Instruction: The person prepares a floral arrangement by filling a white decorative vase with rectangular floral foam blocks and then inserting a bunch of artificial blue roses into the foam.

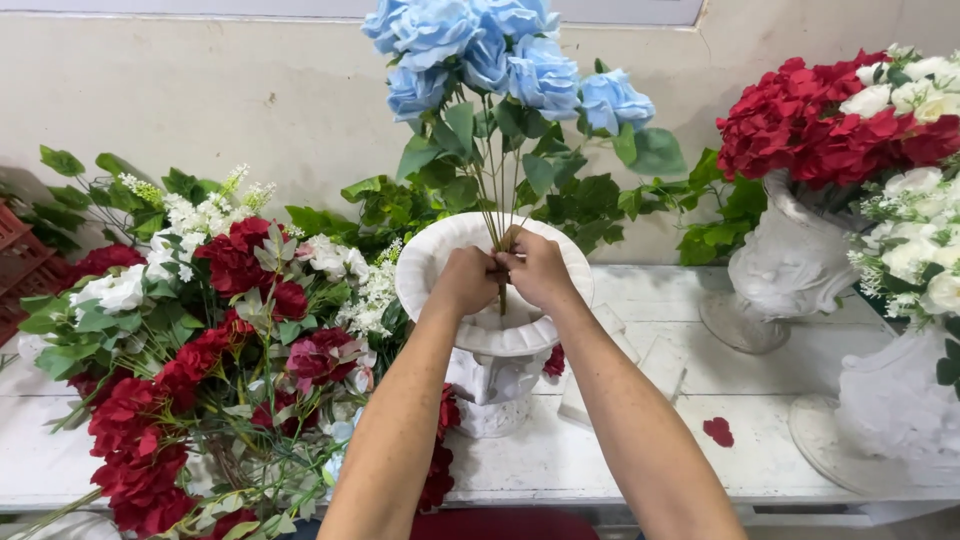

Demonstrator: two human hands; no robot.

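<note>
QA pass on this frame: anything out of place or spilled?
One loose red petal lies alone on the white table, right of the white urn. Both hands grip the blue flower stems over the urn.

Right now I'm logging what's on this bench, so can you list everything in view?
blue flower bunch: one, blue with green leaves, stems in the urn
white urn: one, centre of bench
red and white flower pile: one, left on bench
filled urns: two, white, right
red petal: one, on bench
white bench: one
red crate: one, far left
left hand: gripping stems
right hand: gripping stems
</note>
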